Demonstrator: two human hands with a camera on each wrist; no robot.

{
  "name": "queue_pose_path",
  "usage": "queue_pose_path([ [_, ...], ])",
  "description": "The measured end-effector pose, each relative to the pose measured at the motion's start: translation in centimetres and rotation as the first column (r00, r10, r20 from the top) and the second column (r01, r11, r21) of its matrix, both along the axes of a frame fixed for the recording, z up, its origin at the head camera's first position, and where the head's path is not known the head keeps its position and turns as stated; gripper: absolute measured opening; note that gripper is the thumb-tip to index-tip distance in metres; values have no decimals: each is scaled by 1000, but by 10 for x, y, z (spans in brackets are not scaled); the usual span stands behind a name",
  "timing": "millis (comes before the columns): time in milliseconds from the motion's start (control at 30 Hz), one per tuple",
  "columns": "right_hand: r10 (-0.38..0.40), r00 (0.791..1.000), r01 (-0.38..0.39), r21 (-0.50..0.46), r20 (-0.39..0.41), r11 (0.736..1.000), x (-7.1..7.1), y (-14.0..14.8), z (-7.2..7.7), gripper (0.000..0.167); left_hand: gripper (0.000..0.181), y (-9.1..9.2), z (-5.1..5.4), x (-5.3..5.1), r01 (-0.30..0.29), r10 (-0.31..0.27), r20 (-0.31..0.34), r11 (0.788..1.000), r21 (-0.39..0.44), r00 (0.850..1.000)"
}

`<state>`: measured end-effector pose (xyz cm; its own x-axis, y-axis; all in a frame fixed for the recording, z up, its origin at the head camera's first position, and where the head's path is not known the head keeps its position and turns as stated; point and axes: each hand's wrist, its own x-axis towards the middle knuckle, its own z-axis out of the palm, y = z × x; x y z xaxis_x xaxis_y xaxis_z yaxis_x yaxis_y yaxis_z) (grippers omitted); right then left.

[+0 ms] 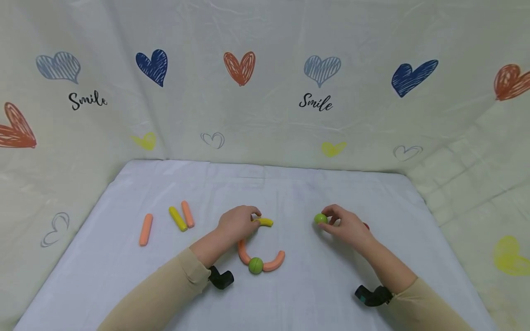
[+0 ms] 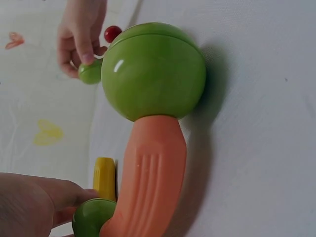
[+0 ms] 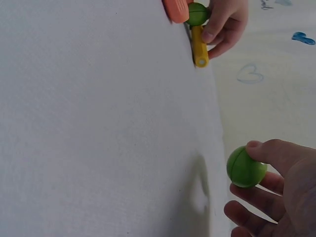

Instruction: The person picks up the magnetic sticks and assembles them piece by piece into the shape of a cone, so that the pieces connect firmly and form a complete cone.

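My left hand [image 1: 238,223] pinches a short curved yellow stick [image 1: 266,222] low over the table. A green ball [image 3: 197,15] sits against that stick, mostly covered by the hand in the head view. From it a curved orange stick [image 1: 243,253] runs down to a second green ball [image 1: 256,265], and another curved orange stick [image 1: 275,262] continues from there, forming an open arc. Off to the right, my right hand [image 1: 348,227] holds a third green ball [image 3: 246,167] between thumb and fingers, above the table. A small red ball [image 2: 112,33] lies behind the right hand.
On the left of the white-covered table [image 1: 306,299] lie two straight orange sticks [image 1: 146,230] and a straight yellow stick [image 1: 178,219]. A cloth backdrop [image 1: 265,115] with printed hearts rises behind the table's far edge. Black wrist cameras [image 1: 221,278] hang below both forearms.
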<state>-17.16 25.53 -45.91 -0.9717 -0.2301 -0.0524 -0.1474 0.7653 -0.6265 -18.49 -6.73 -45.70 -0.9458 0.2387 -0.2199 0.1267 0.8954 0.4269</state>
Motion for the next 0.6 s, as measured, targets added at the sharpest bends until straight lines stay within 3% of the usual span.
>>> queue_pose_path([
  [233,43,999,-43,-1,16,999,3,-11,0,43,26,1,1,-2,34,-35,27,999,15,999],
  [467,62,997,-62,1,38,998,3,-29,-3,42,28,2,0,-8,147,-148,10,988,48,989],
  [600,77,997,-76,-7,31,997,3,-38,-4,39,27,4,-1,-9,182,-183,2,982,44,983],
])
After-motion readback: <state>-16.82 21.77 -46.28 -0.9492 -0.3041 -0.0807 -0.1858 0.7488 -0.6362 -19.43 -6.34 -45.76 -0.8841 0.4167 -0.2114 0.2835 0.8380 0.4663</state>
